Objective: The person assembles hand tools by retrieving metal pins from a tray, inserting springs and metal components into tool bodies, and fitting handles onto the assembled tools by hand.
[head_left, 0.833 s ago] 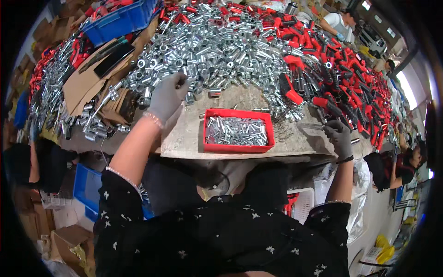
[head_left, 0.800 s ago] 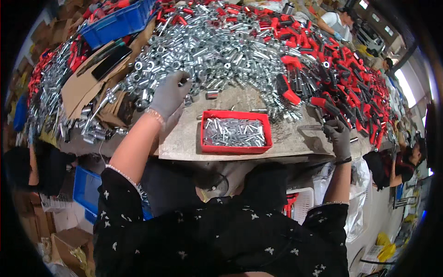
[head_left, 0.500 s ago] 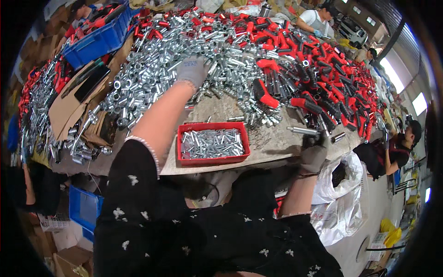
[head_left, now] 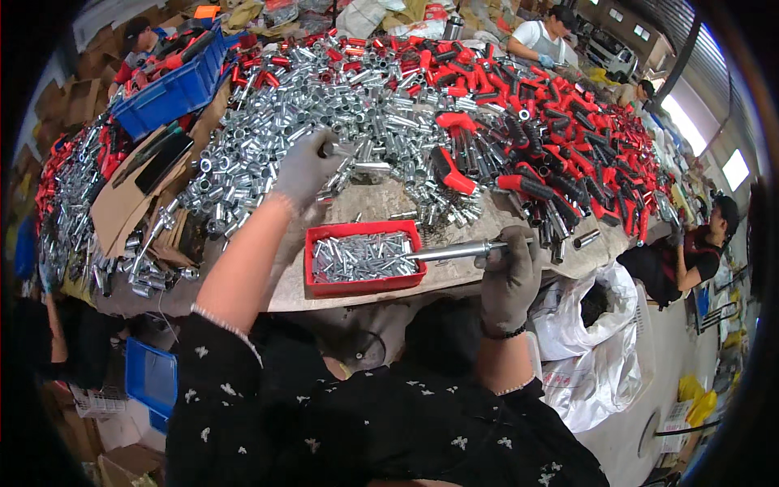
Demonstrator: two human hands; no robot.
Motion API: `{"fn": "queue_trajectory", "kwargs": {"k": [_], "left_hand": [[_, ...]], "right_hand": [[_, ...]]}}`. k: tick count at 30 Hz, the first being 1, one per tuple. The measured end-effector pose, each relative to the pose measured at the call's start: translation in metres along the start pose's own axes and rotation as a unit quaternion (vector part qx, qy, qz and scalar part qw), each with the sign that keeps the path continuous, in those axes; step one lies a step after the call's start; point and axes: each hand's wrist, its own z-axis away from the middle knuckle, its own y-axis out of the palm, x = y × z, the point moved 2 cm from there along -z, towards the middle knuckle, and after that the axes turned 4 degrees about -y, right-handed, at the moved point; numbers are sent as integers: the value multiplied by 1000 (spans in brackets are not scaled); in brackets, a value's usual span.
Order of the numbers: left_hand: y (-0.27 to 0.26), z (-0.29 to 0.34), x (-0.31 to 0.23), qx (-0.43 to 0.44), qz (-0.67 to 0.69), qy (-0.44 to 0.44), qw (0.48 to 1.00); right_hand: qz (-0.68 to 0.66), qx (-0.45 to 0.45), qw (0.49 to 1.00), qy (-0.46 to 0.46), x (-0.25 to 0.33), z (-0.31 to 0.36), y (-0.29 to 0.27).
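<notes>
My right hand [head_left: 510,280], in a grey glove, is closed around a long silver metal rod tool [head_left: 454,252]. Its thin tip points left and reaches over the right edge of a red tray [head_left: 365,287] of small silver pins [head_left: 361,256]. My left hand [head_left: 304,172], gloved too, is raised at the near edge of a big heap of silver metal sockets [head_left: 268,122]. Its fingers are curled in a pinch, and a shiny bit beside the fingertips is too blurred to name.
Red-and-black handles [head_left: 568,138] are piled at the right. A blue crate [head_left: 174,85] and cardboard sheets [head_left: 122,195] stand left. A white sack [head_left: 596,349] hangs by the table's right front edge. Co-workers sit around, one [head_left: 544,36] at the far side.
My right hand has swung the rod leftward from the table's right side to the tray. My left hand has drawn back from the heap, toward me and left, its fingers now curled.
</notes>
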Motion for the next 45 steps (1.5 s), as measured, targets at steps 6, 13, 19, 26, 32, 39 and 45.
{"fn": "queue_trajectory", "kwargs": {"k": [6, 13, 19, 26, 32, 39, 45], "left_hand": [[-2, 125, -3, 96, 554, 7, 827], [-34, 209, 5, 32, 146, 157, 976], [-39, 253, 34, 158, 450, -54, 877], [-23, 239, 21, -203, 598, -115, 767], [-25, 217, 21, -148, 542, -17, 827], [-8, 217, 116, -81, 24, -56, 995], [-8, 263, 3, 98, -103, 141, 980]], "right_hand": [[-74, 31, 997, -2, 12, 24, 47], [95, 316, 938, -102, 23, 48, 96], [182, 451, 873, -6, -1, 79, 101], [90, 480, 832, 264, -58, 126, 116], [-10, 428, 838, 339, -93, 148, 114], [286, 141, 942, 106, -22, 32, 23], [579, 222, 784, 29, -66, -13, -49]]}}
